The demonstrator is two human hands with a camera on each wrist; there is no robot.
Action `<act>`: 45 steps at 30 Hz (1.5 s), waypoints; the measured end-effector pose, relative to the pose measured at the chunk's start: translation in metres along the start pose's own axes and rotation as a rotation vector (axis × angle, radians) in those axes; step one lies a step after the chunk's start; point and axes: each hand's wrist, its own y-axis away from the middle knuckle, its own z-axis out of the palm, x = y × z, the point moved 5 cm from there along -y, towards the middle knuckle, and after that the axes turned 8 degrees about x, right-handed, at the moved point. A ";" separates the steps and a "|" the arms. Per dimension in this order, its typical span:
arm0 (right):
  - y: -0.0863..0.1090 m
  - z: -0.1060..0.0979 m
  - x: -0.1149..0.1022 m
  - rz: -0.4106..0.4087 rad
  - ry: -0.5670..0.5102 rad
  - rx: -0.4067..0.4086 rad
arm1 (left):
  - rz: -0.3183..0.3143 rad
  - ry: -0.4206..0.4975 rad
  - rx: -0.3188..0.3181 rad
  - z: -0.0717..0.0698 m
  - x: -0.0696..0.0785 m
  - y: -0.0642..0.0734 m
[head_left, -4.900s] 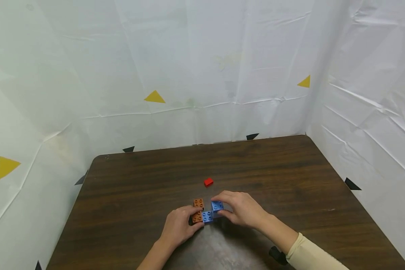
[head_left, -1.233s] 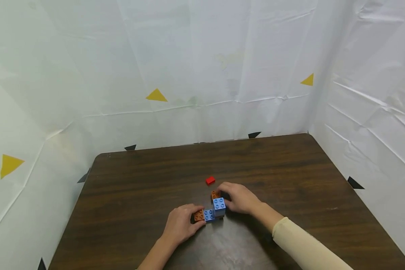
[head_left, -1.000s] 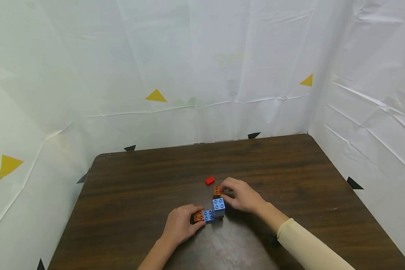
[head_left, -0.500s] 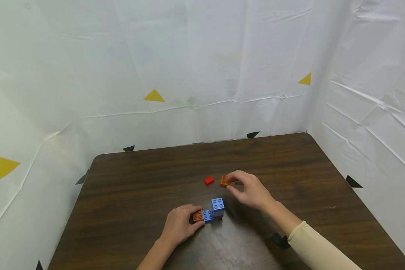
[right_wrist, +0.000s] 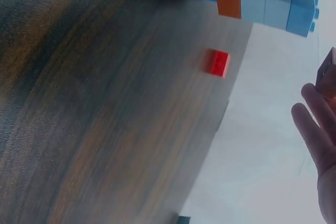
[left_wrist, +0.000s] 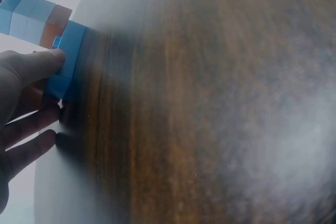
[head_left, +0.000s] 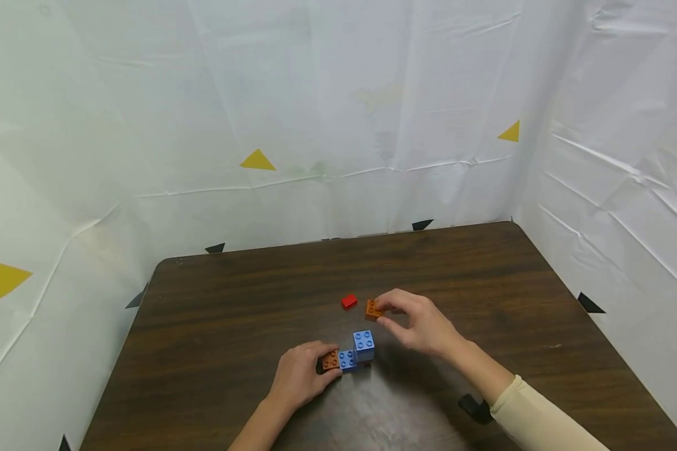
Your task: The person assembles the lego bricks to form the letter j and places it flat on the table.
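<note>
My left hand (head_left: 301, 373) pinches an orange brick (head_left: 330, 361) low on the table. Joined to it on the right is a blue brick (head_left: 346, 359) with bare studs on top. A tower of blue bricks (head_left: 364, 346) stands at the right end, and the left wrist view shows an orange brick (left_wrist: 54, 26) at its foot. Held up off the table, another orange brick (head_left: 374, 310) is pinched between the thumb and fingers of my right hand (head_left: 420, 321), behind and right of the tower. The right wrist view shows only part of that brick (right_wrist: 328, 77).
A small red brick (head_left: 349, 302) lies on the brown table (head_left: 231, 300), left of the right hand. Beneath the right forearm is a black object (head_left: 475, 409), partly hidden by the sleeve. White sheeting (head_left: 327, 125) hangs around the back and sides.
Since the oldest frame, my right hand has left the blue brick on the tower. It has taken the loose orange brick and carried it right and back. The left hand has stayed.
</note>
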 end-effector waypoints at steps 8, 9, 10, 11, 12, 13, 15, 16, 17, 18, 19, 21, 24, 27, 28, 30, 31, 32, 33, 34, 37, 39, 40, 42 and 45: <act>0.007 0.009 -0.014 -0.103 -0.027 -0.074 | 0.004 0.004 0.006 0.000 0.000 -0.001; 0.008 0.011 -0.015 -0.118 -0.021 -0.078 | 0.005 0.003 0.007 0.000 0.000 -0.001; 0.009 0.012 -0.016 -0.126 -0.016 -0.083 | 0.007 0.003 0.008 0.000 0.000 -0.001; 0.009 0.013 -0.017 -0.134 -0.015 -0.087 | 0.010 0.004 0.009 0.000 0.000 -0.001; 0.010 0.014 -0.018 -0.141 -0.016 -0.090 | 0.011 0.005 0.010 0.000 0.000 -0.001; 0.011 0.015 -0.019 -0.146 -0.016 -0.092 | 0.012 0.005 0.012 0.000 0.000 -0.001; 0.012 0.016 -0.020 -0.151 -0.021 -0.095 | 0.010 0.005 0.012 0.000 0.001 -0.001; 0.012 0.017 -0.020 -0.147 -0.021 -0.099 | 0.009 0.006 0.010 0.000 0.001 -0.001; 0.012 0.018 -0.020 -0.148 -0.021 -0.101 | 0.008 0.006 0.009 0.000 0.001 -0.001; 0.012 0.018 -0.021 -0.150 -0.018 -0.103 | 0.006 0.006 0.007 0.000 0.001 -0.001; 0.012 0.018 -0.021 -0.150 -0.015 -0.105 | 0.004 0.005 0.006 0.000 0.001 -0.001; 0.012 0.019 -0.022 -0.151 -0.012 -0.107 | 0.004 0.006 0.004 0.000 0.000 -0.001; 0.011 0.018 -0.023 -0.155 -0.015 -0.111 | 0.004 0.004 0.001 0.000 0.000 -0.001; 0.010 0.018 -0.024 -0.157 -0.021 -0.117 | 0.004 0.003 -0.003 -0.001 0.000 -0.002; 0.009 0.018 -0.024 -0.158 -0.022 -0.120 | 0.003 0.002 -0.004 -0.001 0.000 -0.002; 0.009 0.018 -0.025 -0.162 -0.020 -0.123 | 0.001 0.003 -0.004 -0.002 0.000 -0.001; 0.008 0.018 -0.025 -0.163 -0.018 -0.124 | 0.000 0.004 -0.004 -0.002 0.000 -0.002; 0.008 0.018 -0.025 -0.166 -0.015 -0.124 | -0.001 0.004 -0.003 -0.002 0.000 -0.002; 0.008 0.018 -0.025 -0.168 -0.012 -0.123 | 0.000 0.004 -0.003 -0.002 0.000 -0.002; 0.008 0.018 -0.025 -0.171 -0.011 -0.124 | 0.000 0.005 -0.002 -0.002 0.000 -0.002; 0.008 0.018 -0.025 -0.177 -0.004 -0.124 | 0.003 0.009 0.002 -0.001 0.000 -0.001; 0.008 0.019 -0.026 -0.177 0.008 -0.126 | 0.005 0.012 0.006 -0.001 0.000 -0.001; 0.008 0.019 -0.026 -0.178 0.016 -0.127 | 0.006 0.014 0.008 -0.001 0.000 -0.001; 0.008 0.019 -0.026 -0.175 0.037 -0.130 | 0.009 0.016 0.012 -0.001 -0.001 -0.001; 0.007 0.019 -0.027 -0.180 0.065 -0.134 | 0.013 0.020 0.014 -0.001 0.000 -0.001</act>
